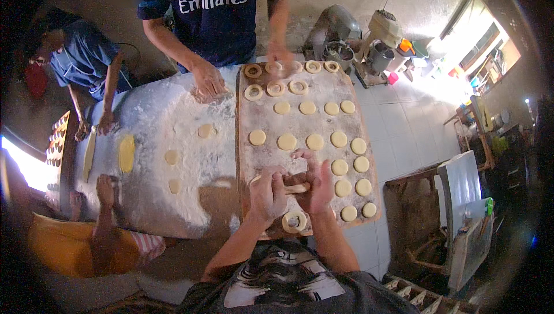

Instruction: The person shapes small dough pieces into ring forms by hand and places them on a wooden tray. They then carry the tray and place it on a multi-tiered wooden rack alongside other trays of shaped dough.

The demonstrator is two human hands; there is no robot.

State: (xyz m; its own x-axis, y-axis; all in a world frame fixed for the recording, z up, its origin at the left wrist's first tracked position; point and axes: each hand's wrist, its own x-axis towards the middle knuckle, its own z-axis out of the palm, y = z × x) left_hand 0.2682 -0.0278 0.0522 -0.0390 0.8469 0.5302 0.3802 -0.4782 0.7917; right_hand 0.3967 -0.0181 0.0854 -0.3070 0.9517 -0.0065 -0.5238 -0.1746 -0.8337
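Both my hands are in front of me over a floured wooden board [254,167]. Between them is a small pale piece of dough [297,189], stretched sideways; its full shape is hidden by the fingers. My left hand [269,194] is closed on its left end. My right hand [316,186] grips the other end, with its thumb raised and a finger reaching forward. Just below my hands lies a dough ring [294,221]. Flat dough rounds, such as one round [343,188], lie in rows to the right and ahead.
Across the table, a person's hand [209,80] touches the flour; the other hand is blurred over several dough rings [298,86]. The floured table [196,198] extends left, with a yellow dough sheet [126,153] and other people's hands. Machines [384,31] stand behind; a wooden frame [418,221] is at right.
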